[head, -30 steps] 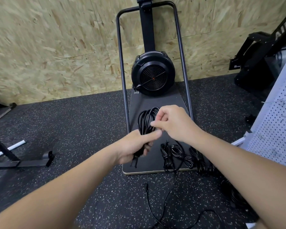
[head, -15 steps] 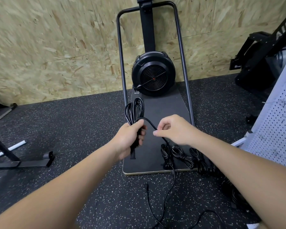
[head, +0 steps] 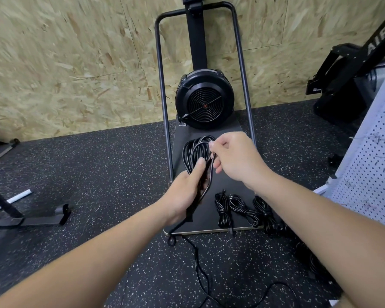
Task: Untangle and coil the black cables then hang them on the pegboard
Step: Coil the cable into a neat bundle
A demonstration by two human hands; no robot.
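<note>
The black cable (head: 197, 152) is gathered in long loops just in front of the fan housing (head: 204, 98), above the black base board (head: 220, 178) of the exercise machine. Compared with half a second ago, when a single strand was stretched between the two hands, that strand is now laid up over the top of the bundle, so one more loop appears to have been added. Coiling is judged to be under way but unfinished: a loose tail (head: 200, 270) is seen trailing from below the left hand across the speckled floor in front of the base board.

The left hand (head: 183, 194) is closed round the lower part of the bundle, with the thumb pressed along the strands. The right hand (head: 233, 158) is raised beside the top of the loops, and a strand is pinched between its thumb and forefinger. Three coiled bundles (head: 242, 211) are laid at the board's front edge; the white pegboard (head: 369, 174), to the right of the board, is not yet hung with them.
</note>
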